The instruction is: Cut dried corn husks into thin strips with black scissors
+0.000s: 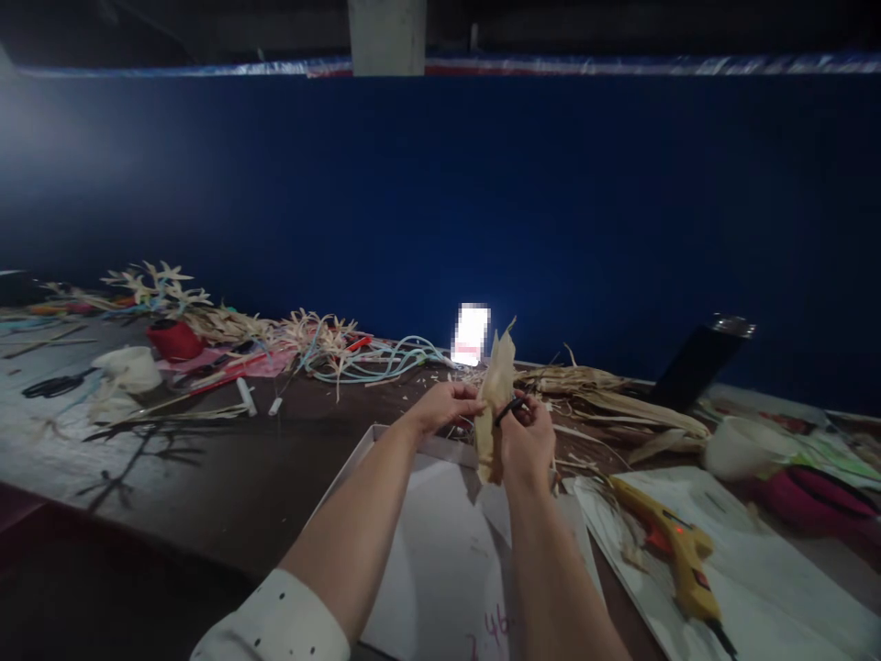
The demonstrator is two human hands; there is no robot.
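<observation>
Left hand [446,408]: fingertips pinched on dried corn husk [502,363], over shallow white box [437,450] (46 inked inside). Right hand [529,441]: fingers curled round black looped handle [509,410]. White cup [743,448] at three o'clock, contents hidden.

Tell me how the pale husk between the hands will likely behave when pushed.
The husk probably bends yet keeps some stiffness: its top stands up beyond the left hand. It looks thin, so likely light for its size. Its ragged, pointed upper edge suggests it may split.
</observation>
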